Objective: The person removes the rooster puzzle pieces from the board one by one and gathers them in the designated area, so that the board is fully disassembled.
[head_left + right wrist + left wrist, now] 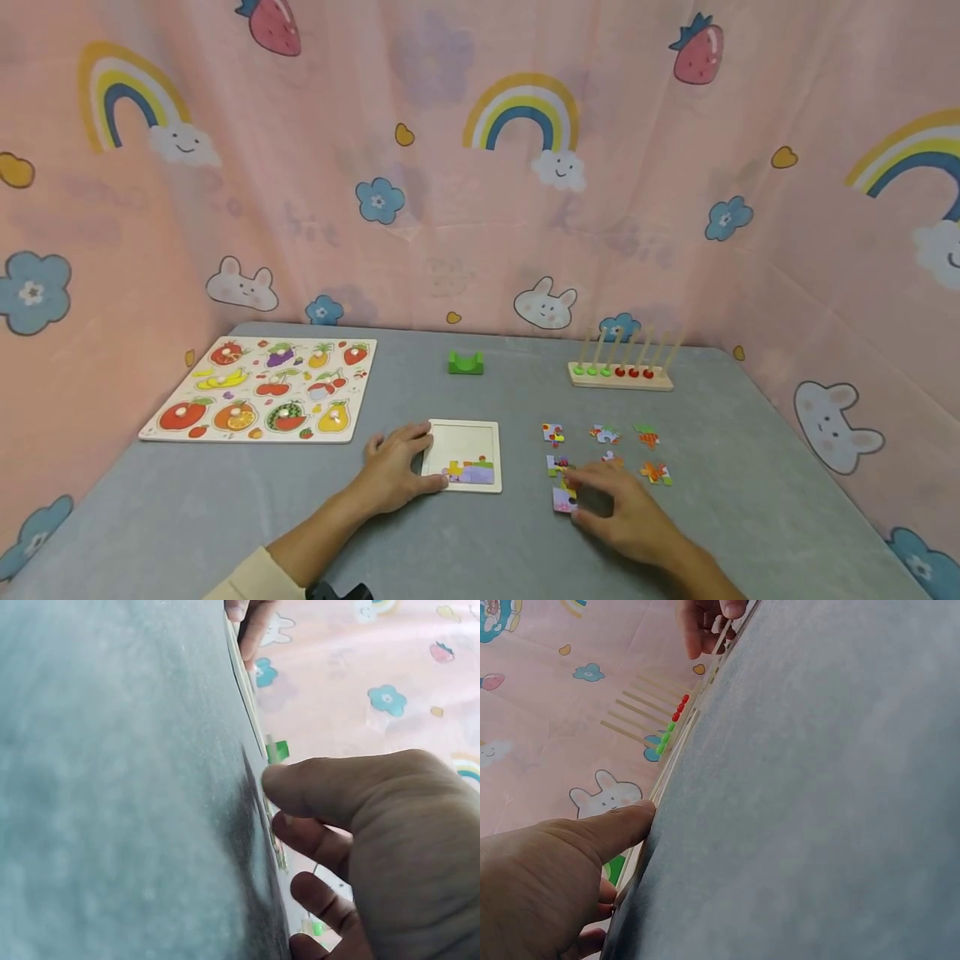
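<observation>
In the head view, my left hand [393, 471] holds a small wooden puzzle tray [459, 437] at its left side, thumb near the lower left corner and fingers farther up. Joined purple and yellow jigsaw pieces [476, 473] lie along the tray's lower part. To the right, my right hand [633, 512] hovers beside a pink jigsaw piece [562, 501], with thumb and index finger spread near its right side. The right wrist view shows no piece between the thumb [307, 787] and fingers. Several more jigsaw pieces [603, 434] lie spread around it, one partly hidden behind the hand.
A white fruit puzzle board [360, 375] lies at the back left of the grey table [420, 550]. A green notched block [466, 364] stands at the back middle. At the back right is a wooden peg stand [622, 381] with green and red beads. A patterned pink curtain [435, 267] encloses the table.
</observation>
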`<act>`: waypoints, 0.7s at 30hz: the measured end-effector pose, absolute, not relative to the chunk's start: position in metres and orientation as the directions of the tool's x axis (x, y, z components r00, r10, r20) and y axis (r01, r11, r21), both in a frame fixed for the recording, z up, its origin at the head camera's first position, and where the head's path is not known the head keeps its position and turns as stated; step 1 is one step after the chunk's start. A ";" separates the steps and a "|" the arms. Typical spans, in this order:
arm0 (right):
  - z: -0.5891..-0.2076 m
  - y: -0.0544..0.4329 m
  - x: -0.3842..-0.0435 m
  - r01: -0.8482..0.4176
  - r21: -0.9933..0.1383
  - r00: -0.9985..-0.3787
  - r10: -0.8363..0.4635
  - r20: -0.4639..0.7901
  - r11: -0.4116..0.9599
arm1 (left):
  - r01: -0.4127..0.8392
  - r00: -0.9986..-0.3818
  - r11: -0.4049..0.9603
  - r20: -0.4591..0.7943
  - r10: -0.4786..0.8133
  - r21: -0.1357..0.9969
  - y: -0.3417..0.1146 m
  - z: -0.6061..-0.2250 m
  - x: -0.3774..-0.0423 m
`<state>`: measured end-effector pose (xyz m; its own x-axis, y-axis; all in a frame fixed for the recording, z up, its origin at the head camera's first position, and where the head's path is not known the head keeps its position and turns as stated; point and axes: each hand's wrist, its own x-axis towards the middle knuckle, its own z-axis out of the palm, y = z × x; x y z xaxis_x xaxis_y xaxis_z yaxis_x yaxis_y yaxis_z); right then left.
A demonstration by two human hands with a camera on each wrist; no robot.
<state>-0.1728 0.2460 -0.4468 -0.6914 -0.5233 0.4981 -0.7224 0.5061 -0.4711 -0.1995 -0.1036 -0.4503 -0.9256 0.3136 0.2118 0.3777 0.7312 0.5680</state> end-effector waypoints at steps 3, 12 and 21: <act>-0.448 0.245 -0.173 -0.722 -0.470 -0.692 -0.531 0.489 0.508 | 0.377 -0.926 0.734 0.213 0.312 0.564 -0.104 -0.450 -0.200; -0.449 0.242 -0.173 -0.729 -0.421 -0.684 -0.548 0.482 0.540 | 0.375 -0.927 0.740 0.217 0.305 0.559 -0.105 -0.449 -0.200; -0.434 0.242 -0.169 -0.693 -0.491 -0.721 -0.504 0.476 0.528 | 0.382 -0.924 0.728 0.217 0.315 0.569 -0.104 -0.450 -0.199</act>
